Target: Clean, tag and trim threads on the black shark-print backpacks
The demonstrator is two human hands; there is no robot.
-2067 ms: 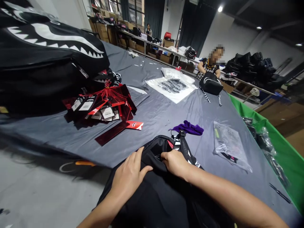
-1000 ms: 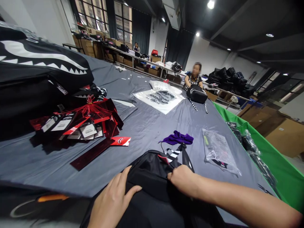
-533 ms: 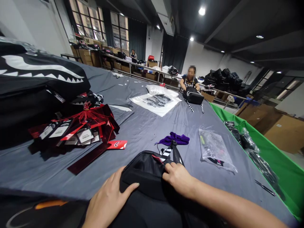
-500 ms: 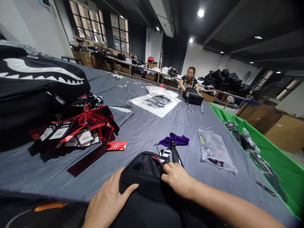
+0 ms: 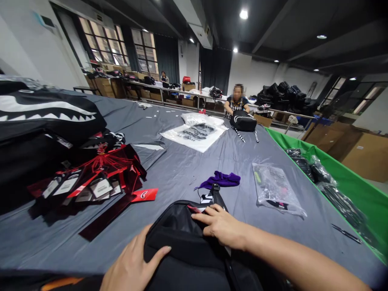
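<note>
In front of me stands a black backpack (image 5: 178, 236), its padded side facing me, with a red strip and a black-and-white striped strap at its top. My left hand (image 5: 133, 258) grips its left edge, thumb on the near side and the other fingers hidden behind. My right hand (image 5: 220, 226) rests over the upper right edge, fingers stretched out and apart beside the red strip. Just beyond the bag lies a crumpled purple cloth (image 5: 222, 179). To the left spreads a bundle of red and black hang tags (image 5: 101, 184).
A large black bag with white teeth print (image 5: 48, 109) stands at left on the grey-covered table (image 5: 182, 169). Clear plastic pouch (image 5: 274, 188), black pen-like tool (image 5: 345, 233) and green-sided bin (image 5: 342, 173) are at right. Across the table, a person (image 5: 238, 101) handles another black backpack (image 5: 243, 121).
My right hand's fingers have uncurled and shifted slightly left along the backpack's top edge. My left hand keeps its hold. The view has tilted and turned slightly.
</note>
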